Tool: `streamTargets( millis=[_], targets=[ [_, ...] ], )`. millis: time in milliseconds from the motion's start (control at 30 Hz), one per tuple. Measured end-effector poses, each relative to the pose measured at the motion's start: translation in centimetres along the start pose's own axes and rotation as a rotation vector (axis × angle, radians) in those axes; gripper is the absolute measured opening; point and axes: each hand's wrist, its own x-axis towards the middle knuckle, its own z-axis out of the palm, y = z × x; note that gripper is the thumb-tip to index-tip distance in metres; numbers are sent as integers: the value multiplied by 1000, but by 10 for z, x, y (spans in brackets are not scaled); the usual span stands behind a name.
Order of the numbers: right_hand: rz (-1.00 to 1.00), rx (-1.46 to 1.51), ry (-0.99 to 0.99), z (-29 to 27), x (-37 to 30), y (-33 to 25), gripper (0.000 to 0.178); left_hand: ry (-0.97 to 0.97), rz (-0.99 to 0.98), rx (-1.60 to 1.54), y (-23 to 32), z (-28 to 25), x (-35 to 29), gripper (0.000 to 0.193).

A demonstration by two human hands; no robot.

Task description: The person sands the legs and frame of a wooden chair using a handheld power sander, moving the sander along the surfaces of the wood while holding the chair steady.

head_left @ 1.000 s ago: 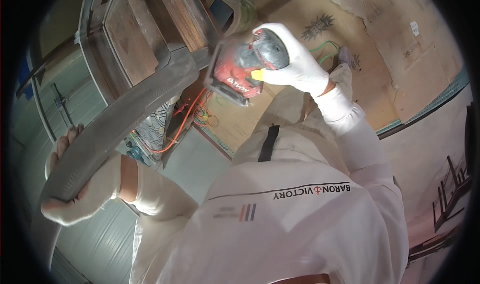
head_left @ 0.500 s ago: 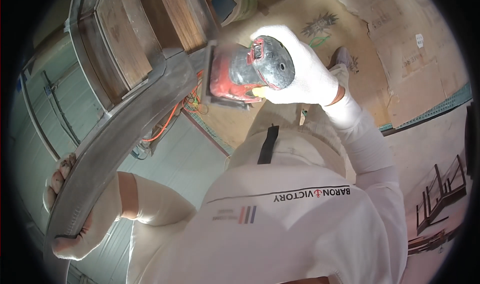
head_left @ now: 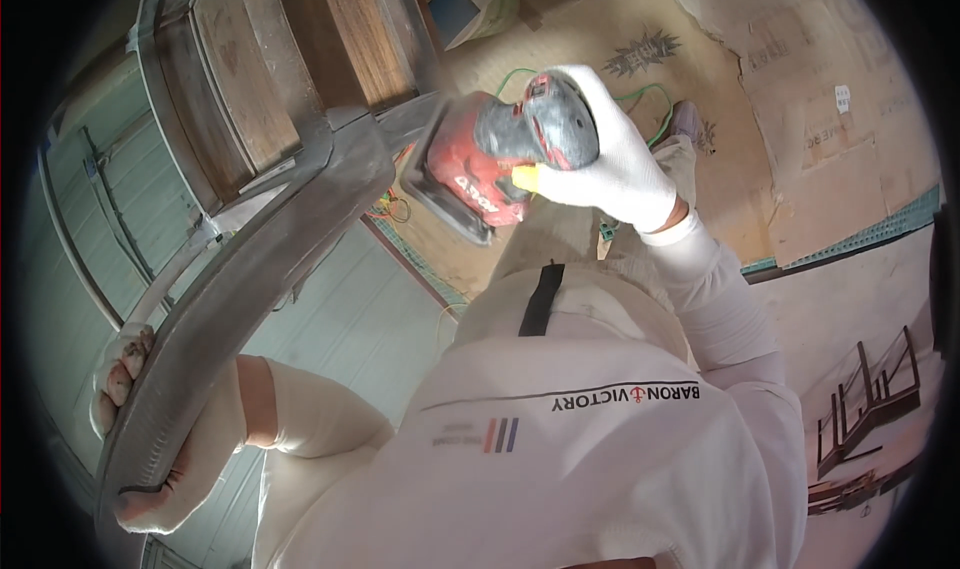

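My right hand (head_left: 620, 174), in a white glove, grips a red and grey power sander (head_left: 478, 159) by its rounded top. The sander's flat square pad faces left, its upper edge close to the dark curved rail (head_left: 255, 234) of a wooden furniture piece. Whether pad and wood touch I cannot tell. Farther down the same rail, my gloved left hand (head_left: 190, 474) is wrapped round it, fingers over the far side and thumb on the near side. Brown wooden slats (head_left: 240, 69) join the rail at the upper left.
Flattened cardboard (head_left: 820, 139) covers the floor at right. A green cord (head_left: 660, 109) runs beyond the sander, and orange cord (head_left: 385, 209) lies below the rail. A bucket-like container (head_left: 490, 14) stands at the top. Dark wooden frames (head_left: 870, 409) are at the far right.
The sander has tilted and moved slightly down, showing more of its pad and side. The furniture piece has shifted a little in view. My left hand keeps its hold on the rail.
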Motion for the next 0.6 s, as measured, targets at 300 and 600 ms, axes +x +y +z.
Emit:
streamTargets(
  millis=[300, 600],
  targets=[
    [428, 248, -9, -6, 5, -26, 66, -201, -28, -95, -3, -23, 5, 76],
    [339, 237, 10, 4, -11, -11, 63, -77, 27, -9, -6, -10, 3, 74]
  ],
)
